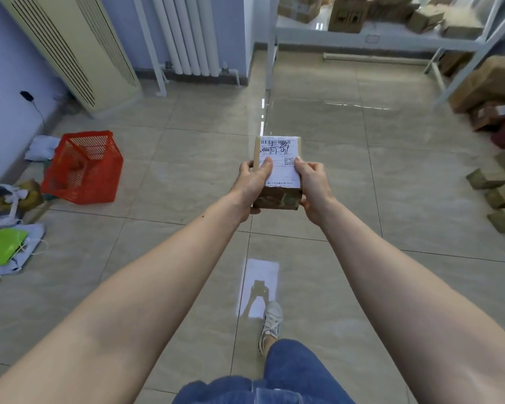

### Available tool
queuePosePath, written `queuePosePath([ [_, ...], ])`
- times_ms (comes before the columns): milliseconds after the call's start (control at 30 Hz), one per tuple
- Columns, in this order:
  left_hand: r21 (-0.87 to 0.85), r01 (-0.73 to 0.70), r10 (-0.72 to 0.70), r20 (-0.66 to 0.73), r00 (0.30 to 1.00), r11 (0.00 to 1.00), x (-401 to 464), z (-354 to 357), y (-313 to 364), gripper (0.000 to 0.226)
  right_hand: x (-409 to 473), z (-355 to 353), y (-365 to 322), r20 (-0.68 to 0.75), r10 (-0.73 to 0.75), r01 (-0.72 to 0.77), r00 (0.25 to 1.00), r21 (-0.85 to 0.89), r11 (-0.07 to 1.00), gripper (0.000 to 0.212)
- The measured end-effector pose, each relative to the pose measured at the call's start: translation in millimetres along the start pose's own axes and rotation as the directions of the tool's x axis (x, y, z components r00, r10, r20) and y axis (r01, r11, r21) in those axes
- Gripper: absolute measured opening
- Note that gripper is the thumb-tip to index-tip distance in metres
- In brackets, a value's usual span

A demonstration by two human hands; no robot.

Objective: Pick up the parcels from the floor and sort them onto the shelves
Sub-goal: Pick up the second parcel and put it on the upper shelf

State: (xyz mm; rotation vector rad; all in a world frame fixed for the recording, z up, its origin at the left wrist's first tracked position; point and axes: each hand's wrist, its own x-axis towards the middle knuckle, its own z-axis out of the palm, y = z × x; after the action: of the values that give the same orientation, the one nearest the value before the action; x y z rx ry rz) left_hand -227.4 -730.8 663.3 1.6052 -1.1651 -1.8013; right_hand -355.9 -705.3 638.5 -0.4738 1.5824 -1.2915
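Observation:
I hold a small brown cardboard parcel (pixel 278 167) with a white shipping label on top, out in front of me above the tiled floor. My left hand (pixel 252 185) grips its left side, thumb on the label. My right hand (pixel 312 186) grips its right side, thumb on the label too. A white metal shelf (pixel 370 42) stands ahead at the far right, with several brown boxes (pixel 347 16) on its board. More small parcels (pixel 499 193) lie on the floor at the right edge.
A red plastic basket (pixel 83 167) stands on the floor to the left, with clutter and a green item (pixel 5 246) near the wall. A cream air conditioner (pixel 70 48) and white radiator (pixel 187 33) stand at the back. Large boxes (pixel 487 86) lie under the shelf.

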Motion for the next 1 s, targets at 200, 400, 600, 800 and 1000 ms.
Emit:
queuePosePath([
  [200,0.002,-0.020,0.020,0.041,0.999,1.000,63.1,10.5,55.4,0.040,70.1,7.7,-47.2,-0.010,-0.005,0.005,1.000,-0.014,1.000,0.019],
  [400,-0.034,-0.100,0.102,0.081,0.992,0.994,139.0,8.4,101.3,0.029,139.5,33.5,-77.4,-0.029,-0.004,0.003,1.000,-0.032,0.999,0.020],
  [600,-0.006,-0.116,0.116,0.143,0.983,0.993,225.3,-6.0,156.0,0.038,216.3,68.5,-114.2,-0.061,-0.020,0.021,0.998,0.010,1.000,0.027],
  [800,0.079,-0.152,0.135,0.189,0.973,0.985,306.2,-19.7,210.1,0.040,282.8,102.3,-152.7,-0.117,-0.031,0.037,0.993,0.051,0.998,0.038],
  [1000,0.123,-0.148,0.117,0.231,0.966,0.981,379.7,-17.1,253.7,0.041,347.0,118.1,-185.8,-0.138,-0.030,0.042,0.990,0.079,0.996,0.028],
])
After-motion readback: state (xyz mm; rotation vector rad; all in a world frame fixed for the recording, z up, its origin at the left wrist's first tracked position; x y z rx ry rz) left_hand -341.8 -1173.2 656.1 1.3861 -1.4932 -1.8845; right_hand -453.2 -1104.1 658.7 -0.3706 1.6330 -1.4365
